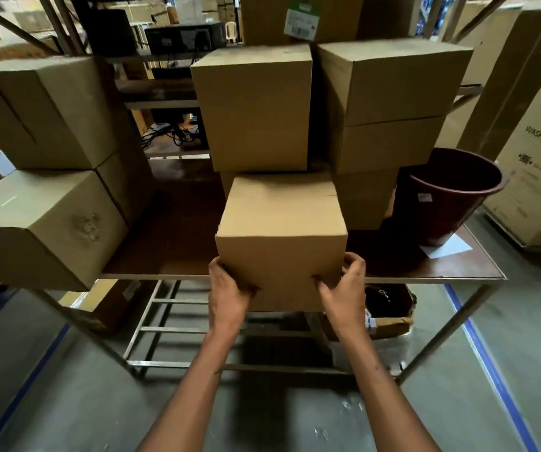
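A plain brown cardboard box (280,236) sits at the front edge of a brown shelf (177,243), its near face overhanging the edge. My left hand (228,293) grips its lower left corner, fingers curled under the bottom. My right hand (344,288) grips the lower right corner, thumb on the front face and fingers round the side. Behind the held box stand two stacks of similar boxes, one in the middle (256,109) and one to the right (389,102).
Two larger boxes (44,197) are stacked at the shelf's left end. A dark red bucket (448,197) and a white paper (448,247) sit at the right end. A washing machine carton (536,164) stands on the floor at right. Blue floor tape (487,363) runs beside the rack.
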A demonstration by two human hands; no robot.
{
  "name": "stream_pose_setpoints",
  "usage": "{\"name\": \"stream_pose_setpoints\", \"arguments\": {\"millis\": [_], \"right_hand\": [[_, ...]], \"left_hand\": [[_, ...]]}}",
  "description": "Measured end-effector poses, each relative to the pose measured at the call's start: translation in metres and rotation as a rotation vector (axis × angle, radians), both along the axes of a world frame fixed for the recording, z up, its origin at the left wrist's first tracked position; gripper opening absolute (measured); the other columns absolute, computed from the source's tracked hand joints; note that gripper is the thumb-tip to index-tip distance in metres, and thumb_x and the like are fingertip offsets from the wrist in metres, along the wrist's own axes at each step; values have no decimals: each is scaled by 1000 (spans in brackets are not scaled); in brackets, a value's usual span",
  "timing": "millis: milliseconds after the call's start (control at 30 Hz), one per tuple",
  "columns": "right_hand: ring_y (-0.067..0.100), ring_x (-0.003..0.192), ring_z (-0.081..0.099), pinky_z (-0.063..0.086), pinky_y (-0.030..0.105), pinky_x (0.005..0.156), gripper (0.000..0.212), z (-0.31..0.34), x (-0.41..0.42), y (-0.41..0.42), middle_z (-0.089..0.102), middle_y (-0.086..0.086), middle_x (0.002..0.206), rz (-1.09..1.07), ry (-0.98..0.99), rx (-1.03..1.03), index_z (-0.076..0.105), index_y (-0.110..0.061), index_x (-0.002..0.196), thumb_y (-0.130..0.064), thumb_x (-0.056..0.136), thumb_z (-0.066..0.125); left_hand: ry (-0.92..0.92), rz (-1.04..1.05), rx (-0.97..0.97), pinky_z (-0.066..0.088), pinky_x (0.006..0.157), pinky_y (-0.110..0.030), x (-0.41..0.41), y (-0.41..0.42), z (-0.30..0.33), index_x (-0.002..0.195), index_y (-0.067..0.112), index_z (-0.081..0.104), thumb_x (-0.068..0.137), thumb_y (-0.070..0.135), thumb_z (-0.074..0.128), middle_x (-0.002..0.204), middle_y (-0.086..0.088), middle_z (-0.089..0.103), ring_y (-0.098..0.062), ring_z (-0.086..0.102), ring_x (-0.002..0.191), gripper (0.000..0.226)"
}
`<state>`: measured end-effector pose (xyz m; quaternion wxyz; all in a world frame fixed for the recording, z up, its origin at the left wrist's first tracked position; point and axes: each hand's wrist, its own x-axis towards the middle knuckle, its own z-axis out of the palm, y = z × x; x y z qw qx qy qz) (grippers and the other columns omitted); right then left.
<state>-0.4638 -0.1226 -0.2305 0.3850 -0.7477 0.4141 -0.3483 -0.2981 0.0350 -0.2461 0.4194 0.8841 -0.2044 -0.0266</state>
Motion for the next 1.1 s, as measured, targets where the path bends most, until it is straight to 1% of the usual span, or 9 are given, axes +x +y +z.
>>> {"name": "stream_pose_setpoints", "arguments": {"millis": [67,133,300,400,633,700,800,967,1100], "right_hand": [[25,133,61,52,32,106,75,-6,-5,-2,56,7,144,4,81,-9,40,-18,146,-13,88,87],[25,131,63,55,38,106,71,-9,-9,-5,58,6,142,31,102,-11,40,-19,146,-23,91,85],[21,140,55,52,46,110,86,13,-15,-7,54,1,153,109,106,64,35,-26,156,-80,94,59],[22,146,50,49,50,114,92,31,-14,-9,46,3,163,104,86,43,29,-27,163,-88,95,45],[22,136,57,51,44,108,80,65,10,-28,59,5,150,3,60,-18,51,-20,154,-80,103,35],[24,135,58,52,47,109,77,68,17,-30,61,5,148,-21,79,-16,54,-18,152,-76,104,41],[24,135,57,53,48,109,73,65,18,-27,59,4,148,-19,133,-12,52,-17,154,-68,103,55],[15,119,62,60,49,97,62,44,4,-14,61,-7,131,-47,11,9,58,-24,144,-64,98,65],[5,104,63,65,39,81,44,25,-14,8,57,-11,122,-81,-181,-19,57,-23,129,-46,97,76]], "left_hand": [[22,-18,72,61,97,-54,-6,-2,-5,158,18,16,80,33,97,146,-14,56,-44,68,121,113],[56,-52,68,61,96,-60,-5,-4,-6,158,22,11,84,49,90,146,-15,57,-47,68,120,111],[215,-36,-86,45,120,-52,4,-7,18,166,17,17,79,98,56,163,-15,45,-38,50,146,125],[163,23,-198,40,116,-45,5,-7,34,168,15,22,90,92,46,169,-14,36,-34,43,151,112],[98,74,-255,43,115,-51,26,-12,68,165,23,33,98,87,38,164,-9,49,-32,48,148,93],[101,69,-180,50,110,-50,32,-14,73,159,23,43,97,88,36,153,-8,59,-31,56,139,90],[77,24,-122,53,92,-40,31,-13,70,140,23,60,99,81,50,129,2,68,-21,64,118,72],[61,6,-184,61,97,-48,23,4,57,137,25,63,92,81,61,123,5,72,-17,68,114,72],[114,-64,-270,65,92,-45,13,25,45,134,33,61,83,87,69,120,11,73,-10,72,110,75]]}}
